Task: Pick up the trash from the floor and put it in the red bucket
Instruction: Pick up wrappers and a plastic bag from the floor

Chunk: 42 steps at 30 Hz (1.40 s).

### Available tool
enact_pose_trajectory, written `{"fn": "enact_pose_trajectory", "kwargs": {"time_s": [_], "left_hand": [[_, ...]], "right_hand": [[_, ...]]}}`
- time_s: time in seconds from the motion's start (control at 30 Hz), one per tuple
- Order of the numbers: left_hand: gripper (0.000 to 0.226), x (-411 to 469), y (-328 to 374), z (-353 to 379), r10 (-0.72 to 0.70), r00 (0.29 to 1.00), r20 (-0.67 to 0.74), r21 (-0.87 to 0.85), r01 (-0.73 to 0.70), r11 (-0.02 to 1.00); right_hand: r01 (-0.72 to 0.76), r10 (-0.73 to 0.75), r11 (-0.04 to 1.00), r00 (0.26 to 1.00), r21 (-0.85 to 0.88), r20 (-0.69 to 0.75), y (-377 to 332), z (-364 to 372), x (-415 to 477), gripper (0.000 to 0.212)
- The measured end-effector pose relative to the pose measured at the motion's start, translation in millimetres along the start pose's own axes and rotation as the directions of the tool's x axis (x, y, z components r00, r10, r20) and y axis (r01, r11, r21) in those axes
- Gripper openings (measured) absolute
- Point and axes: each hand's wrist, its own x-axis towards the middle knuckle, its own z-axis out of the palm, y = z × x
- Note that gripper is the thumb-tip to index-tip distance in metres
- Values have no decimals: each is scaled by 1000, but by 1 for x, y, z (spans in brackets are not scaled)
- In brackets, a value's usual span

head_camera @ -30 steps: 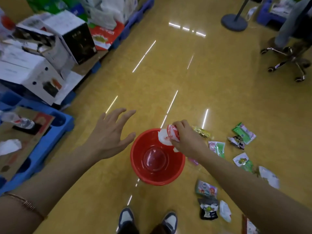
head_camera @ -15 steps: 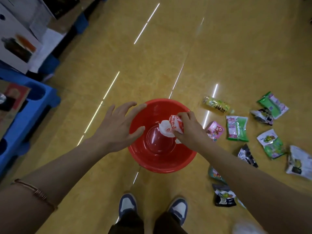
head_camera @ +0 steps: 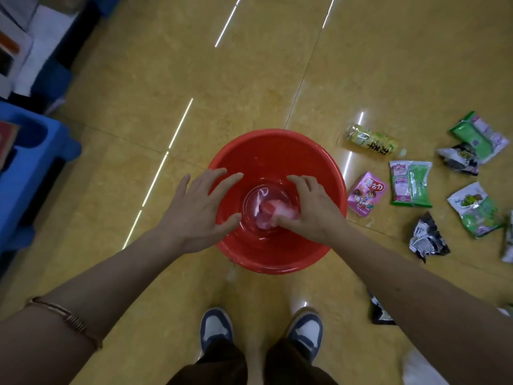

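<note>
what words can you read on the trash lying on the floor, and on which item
"双茶" (best guess, black characters): yellow bottle
"唐古力" (best guess, white characters): pink packet
Too blurred to read: green-and-white packet, black wrapper, green snack bag
No text seen: red bucket

One bucket (head_camera: 273, 140), two hands (head_camera: 194, 212) (head_camera: 316, 212), two shoes (head_camera: 216, 326) (head_camera: 305, 327)

We log this as a storeroom or warehouse: glossy yellow floor (head_camera: 249, 79) mirroring strip lights, a blue plastic pallet (head_camera: 36, 162) well left of the left hand (head_camera: 194, 209), white cartons (head_camera: 16, 51) stacked beyond it.
</note>
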Motion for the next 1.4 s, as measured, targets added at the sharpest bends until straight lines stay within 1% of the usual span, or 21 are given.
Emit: {"fn": "enact_pose_trajectory", "kwargs": {"time_s": [0.13,0.3,0.37,0.57,0.7,0.8,0.9,0.97,1.07,1.17,1.3,1.4], "left_hand": [[81,-4,14,-40,-9,1000,27,-39,10,999],[78,-6,49,-114,23,998,-51,-59,-26,998],[74,-10,71,-143,49,997,-64,-53,-53,997],[72,-27,156,-246,216,965,-151,29,-214,976],[70,-41,223,-313,346,917,-197,52,-343,938],[71,-54,270,-345,439,879,-184,82,-432,898],[73,-66,314,-363,518,843,-143,122,-504,855],[75,-73,342,-367,567,818,-92,131,-555,822],[77,-84,383,-365,639,769,-15,147,-630,762],[79,-96,421,-354,682,729,55,169,-680,713],[81,-114,470,-337,744,650,154,176,-759,627],[78,-129,514,-331,788,589,176,153,-808,569]], "right_hand": [[39,-40,999,997,-11,-73,-12,-41,-15,83],[52,-42,998,971,40,-234,-42,-115,-41,75],[41,-31,999,962,34,-270,-52,-147,-60,76],[5,-10,1000,920,-13,-392,-72,-264,-139,76],[-52,53,999,868,17,-493,-83,-330,-198,74],[-111,124,992,830,56,-544,-86,-360,-245,76],[-191,195,979,797,68,-571,-83,-379,-296,76],[-240,246,966,761,91,-600,-79,-389,-329,76],[-320,319,940,708,117,-631,-69,-397,-377,77],[-397,400,905,668,155,-627,-57,-396,-426,78],[-500,507,841,599,205,-620,-39,-395,-495,78],[-560,563,794,530,237,-634,-22,-400,-541,79]]}}
